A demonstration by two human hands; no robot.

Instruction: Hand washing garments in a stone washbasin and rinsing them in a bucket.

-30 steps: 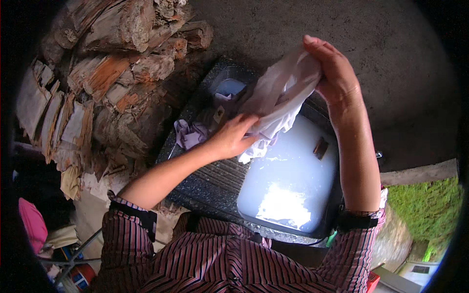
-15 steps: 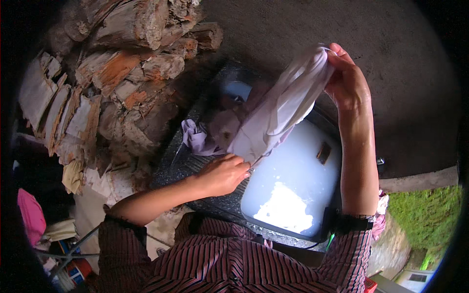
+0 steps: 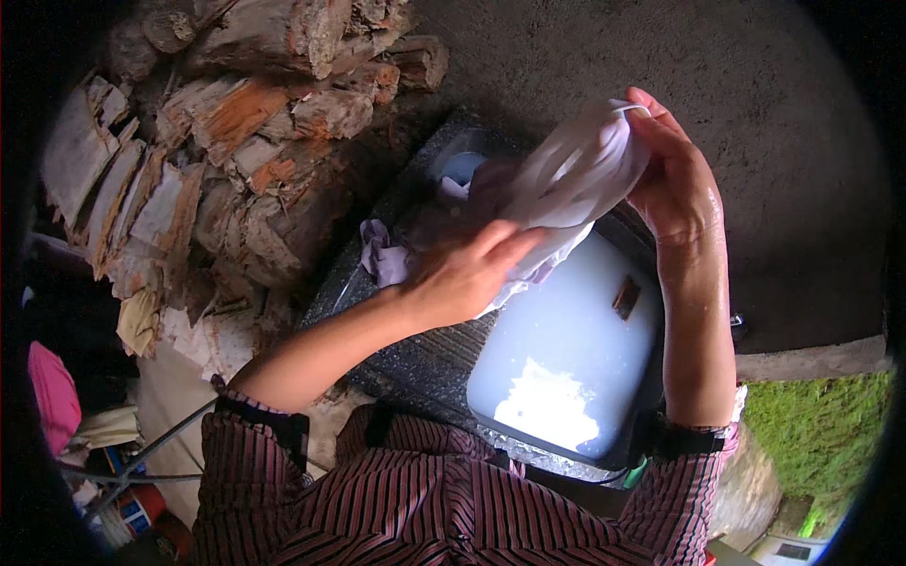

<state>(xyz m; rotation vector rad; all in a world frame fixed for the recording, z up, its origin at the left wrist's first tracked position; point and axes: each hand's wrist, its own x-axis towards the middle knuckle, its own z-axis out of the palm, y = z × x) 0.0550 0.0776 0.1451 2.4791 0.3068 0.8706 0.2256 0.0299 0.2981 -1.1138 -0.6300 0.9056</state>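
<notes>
A wet, pale lilac-white cloth (image 3: pixel 576 174) is stretched slantwise above a dark, speckled wash sink. My right hand (image 3: pixel 672 165) pinches its upper end, raised at the far right. Lower down, my left hand (image 3: pixel 472 269) closes on the cloth's near side, its thumb and forefinger partly showing and the other fingers hidden. Below the cloth, the sink basin (image 3: pixel 646 377) holds cloudy, whitish water (image 3: pixel 557 321) with a bright glare on it. A crumpled lilac cloth (image 3: pixel 382 255) lies on the sink's left side, beside the ribbed washboard (image 3: pixel 444 349).
Stacked split firewood (image 3: pixel 245 141) rises close on the left. A grey wall (image 3: pixel 774 141) stands behind the sink. A small, round bluish container (image 3: pixel 462 168) sits at the sink's far corner. A small brown piece (image 3: pixel 626 297) shows at the basin. Pink fabric (image 3: pixel 54 396) is at far left.
My left hand has moved up and right along the cloth, toward my right hand. The stretch of cloth between them is shorter and more bunched. My right hand has barely moved.
</notes>
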